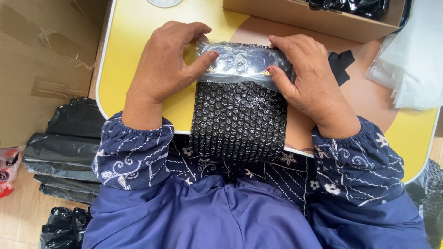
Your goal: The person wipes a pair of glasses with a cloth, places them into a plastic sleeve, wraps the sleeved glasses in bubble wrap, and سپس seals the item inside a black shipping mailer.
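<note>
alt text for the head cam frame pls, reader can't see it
Seen from above, a person's left hand and right hand press a clear-bagged dark item onto a strip of black bubble wrap hanging over the edge of a yellow table. A cardboard box sits behind.

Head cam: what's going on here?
A person is wrapping a clear-bagged item in black bubble wrap on a yellow table. The left hand and right hand press the item at each end, thumbs on top, at the wrap's far end. The rest of the wrap hangs over the table's near edge. A cardboard box sits behind, clear bags to the right, black bags on the floor.
</note>
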